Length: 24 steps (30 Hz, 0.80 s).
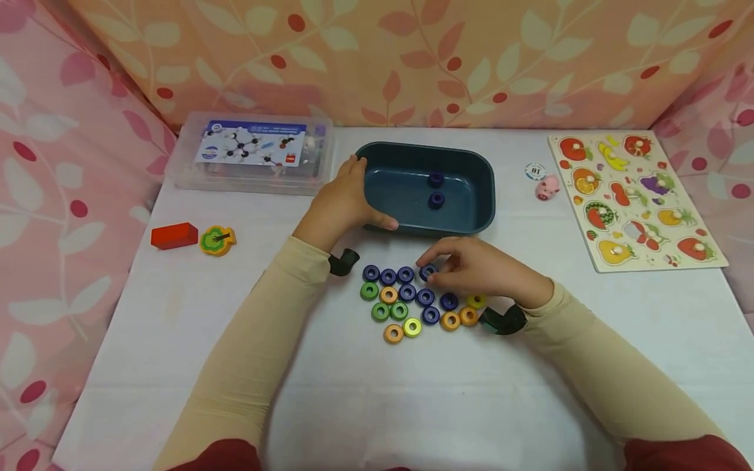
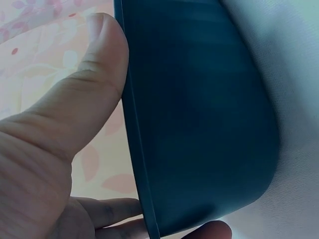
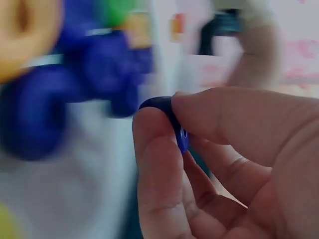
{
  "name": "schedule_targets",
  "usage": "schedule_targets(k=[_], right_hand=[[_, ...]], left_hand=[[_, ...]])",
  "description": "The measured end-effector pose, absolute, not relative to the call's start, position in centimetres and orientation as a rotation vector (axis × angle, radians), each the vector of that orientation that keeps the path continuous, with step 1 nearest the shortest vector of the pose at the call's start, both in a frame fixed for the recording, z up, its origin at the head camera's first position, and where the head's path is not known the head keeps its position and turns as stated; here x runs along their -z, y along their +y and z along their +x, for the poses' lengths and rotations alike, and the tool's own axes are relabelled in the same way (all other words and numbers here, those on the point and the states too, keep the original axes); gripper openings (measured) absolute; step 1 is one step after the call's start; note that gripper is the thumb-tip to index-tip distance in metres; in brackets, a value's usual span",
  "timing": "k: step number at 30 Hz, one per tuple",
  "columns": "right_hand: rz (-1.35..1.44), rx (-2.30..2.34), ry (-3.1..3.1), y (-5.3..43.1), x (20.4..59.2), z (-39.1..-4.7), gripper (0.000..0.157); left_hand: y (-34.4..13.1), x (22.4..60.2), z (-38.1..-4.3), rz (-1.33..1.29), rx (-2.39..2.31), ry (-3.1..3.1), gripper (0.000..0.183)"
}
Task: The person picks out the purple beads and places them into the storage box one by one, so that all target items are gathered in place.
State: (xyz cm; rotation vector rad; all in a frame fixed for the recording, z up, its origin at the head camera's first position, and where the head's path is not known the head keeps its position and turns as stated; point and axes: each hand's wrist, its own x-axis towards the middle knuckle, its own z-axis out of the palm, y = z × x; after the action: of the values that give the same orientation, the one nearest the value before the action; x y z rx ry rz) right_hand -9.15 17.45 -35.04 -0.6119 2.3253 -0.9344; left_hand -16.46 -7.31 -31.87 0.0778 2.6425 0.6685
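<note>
My left hand (image 1: 343, 201) holds the left end of a dark teal plastic tub (image 1: 429, 231). Its thumb (image 2: 107, 59) lies along the rim, and its other fingers reach round the end wall. Two dark blue rings (image 1: 436, 199) lie inside the tub. Between thumb and index finger, my right hand (image 1: 480, 268) pinches another dark blue ring (image 3: 162, 103), just in front of the tub. Close below that hand, several loose rings in blue, green, orange and yellow lie on the white cloth, such as a green ring (image 1: 380, 311) and an orange ring (image 1: 393, 334).
A clear plastic case (image 1: 253, 178) with a molecule label stands at the back left. Before it lie a red block (image 1: 174, 236) and a tree-shaped piece (image 1: 216, 241). To the right are a round token (image 1: 535, 171), a pink pig (image 1: 548, 188) and a fruit puzzle board (image 1: 633, 212).
</note>
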Motion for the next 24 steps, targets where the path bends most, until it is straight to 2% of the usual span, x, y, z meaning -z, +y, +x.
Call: schedule_targets(k=[6,10,14,20,24], right_hand=[[-0.485,1.029,2.521,18.3,32.0,-11.8,0.031],[-0.365,0.993,2.615,18.2,33.0,-14.6,0.032],[-0.361,0.936,2.573,17.7,34.6,-16.3,0.032],[-0.379,0.848,2.644,17.1,35.5,-18.0,0.034],[-0.309,0.907,2.663,17.5,34.7,-17.9,0.039]], left_hand=[[-7.3,31.8,-16.6,0.081,-0.672,2.646,0.14],[-7.2,31.9,-16.6,0.072,-0.673,2.644,0.141],[-7.1,32.1,-16.5,0.08,-0.669,2.645,0.141],[-7.1,32.1,-16.5,0.084,-0.655,2.671,0.141],[-7.2,32.0,-16.5,0.074,-0.656,2.669,0.14]])
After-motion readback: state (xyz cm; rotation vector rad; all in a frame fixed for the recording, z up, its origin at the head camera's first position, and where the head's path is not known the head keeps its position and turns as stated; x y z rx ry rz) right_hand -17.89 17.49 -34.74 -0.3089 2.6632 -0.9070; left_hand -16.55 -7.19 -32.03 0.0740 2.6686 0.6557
